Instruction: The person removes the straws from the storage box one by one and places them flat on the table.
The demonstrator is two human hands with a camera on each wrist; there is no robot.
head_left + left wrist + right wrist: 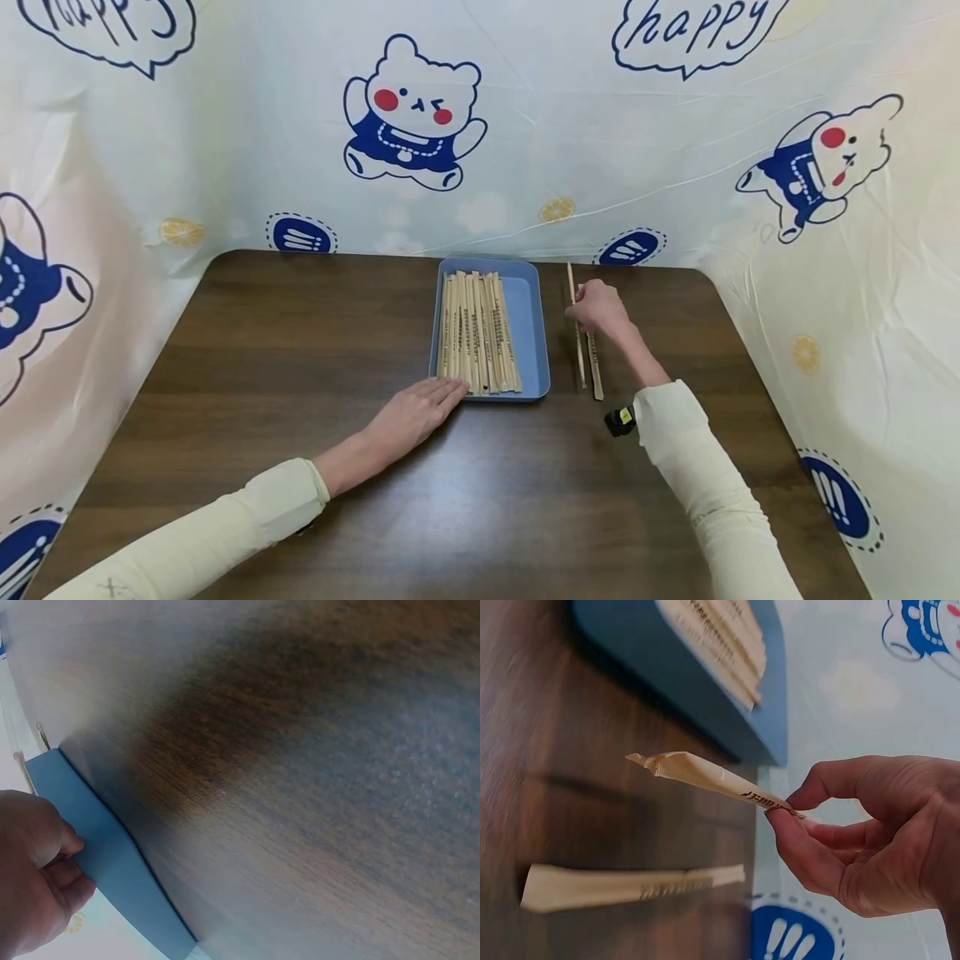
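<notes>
My right hand (602, 307) pinches a slim paper-wrapped stick (712, 777) by one end, between thumb and fingertips. The beige wrapper carries dark print and is crumpled at its free end. Beside it on the table, a second paper-wrapped stick (630, 887) lies apart. At the near left corner of a shallow blue tray (531, 333), my left hand (414, 414) holds the rim. Its bent fingers (71, 889) touch the outer wall in the left wrist view. Several more wrapped sticks (480, 333) lie side by side in the tray, lengthwise, toward its left.
A brown wooden table (315, 333) carries everything. Behind it and at both sides hangs a pale patterned sheet (525, 125) with bear drawings. A small black device (619, 421) sits at the right sleeve. The tray's right strip shows bare blue floor.
</notes>
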